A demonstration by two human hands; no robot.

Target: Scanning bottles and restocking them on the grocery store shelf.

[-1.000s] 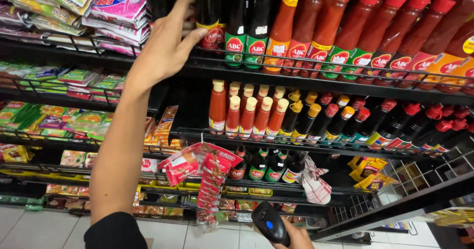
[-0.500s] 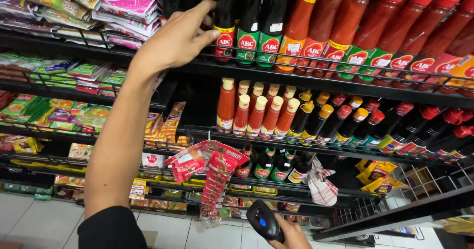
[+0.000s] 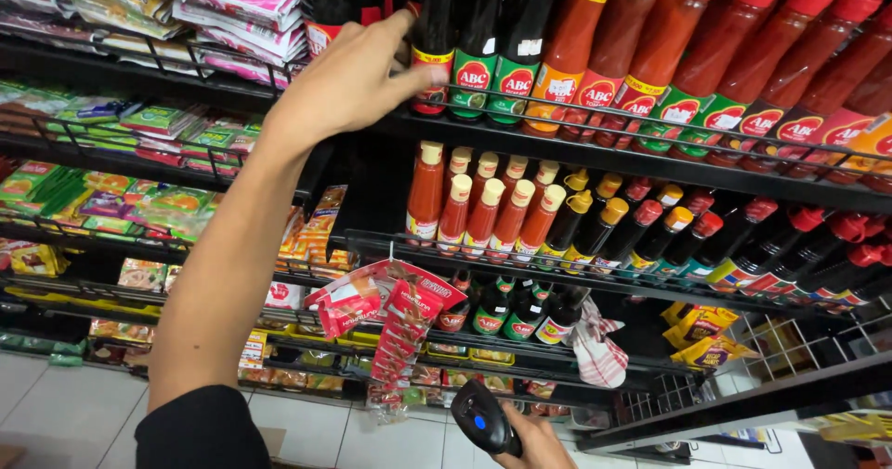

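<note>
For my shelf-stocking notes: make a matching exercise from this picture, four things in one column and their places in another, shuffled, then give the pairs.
Things:
1. left hand
2. black handheld scanner
3. checked cloth
4. strip of red sachets

Places:
A. hanging off the front of a lower shelf, left of centre
B. on a dark bottle on the top shelf
C. in the right hand at the bottom edge
D. draped under the small dark bottles, right of centre

Pairs: 1-B, 2-C, 3-D, 4-A
</note>
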